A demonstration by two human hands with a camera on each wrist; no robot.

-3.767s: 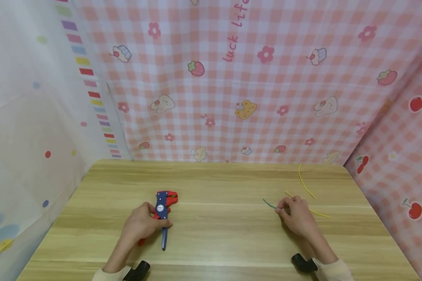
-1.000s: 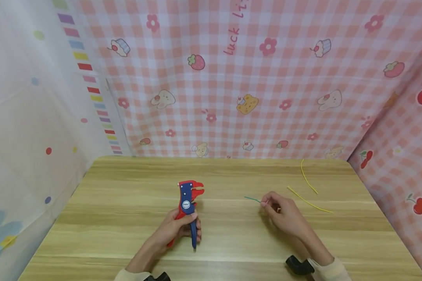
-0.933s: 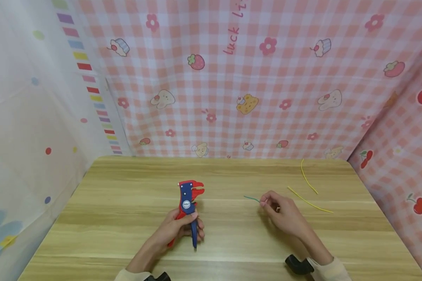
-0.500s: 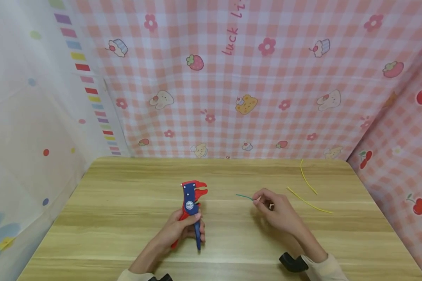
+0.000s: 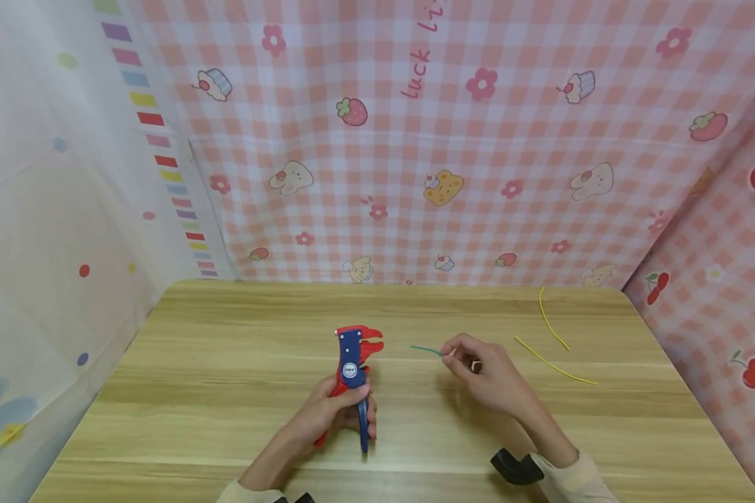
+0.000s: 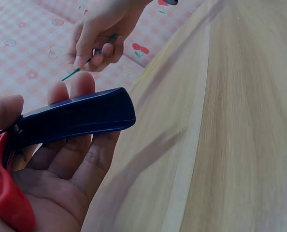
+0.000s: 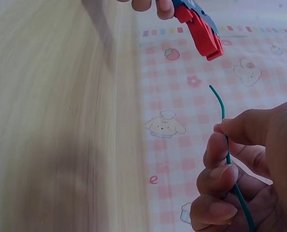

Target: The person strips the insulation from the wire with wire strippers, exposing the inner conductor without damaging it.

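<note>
My left hand (image 5: pixel 327 412) grips a red and blue wire stripper (image 5: pixel 352 363) by its handles, its head up and its red jaws facing right. In the left wrist view the fingers curl round the dark blue handle (image 6: pixel 80 116). Between thumb and fingertips, my right hand (image 5: pixel 487 370) pinches a short green wire (image 5: pixel 424 348). The wire's free end points left toward the tool's jaws, with a gap between them. In the right wrist view the rest of the green wire (image 7: pixel 238 193) runs down across the curled fingers.
Two yellow wires lie on the wooden table at the right: one curved wire (image 5: pixel 550 323) near the back edge and another yellow wire (image 5: pixel 556 365) beside the right hand. A pink checked cloth (image 5: pixel 415 140) hangs behind the table (image 5: pixel 226 328).
The left hand has lifted the wire stripper and brought it rightward. My right hand has carried the green wire left, away from the yellow wires, narrowing the gap between wire and tool.
</note>
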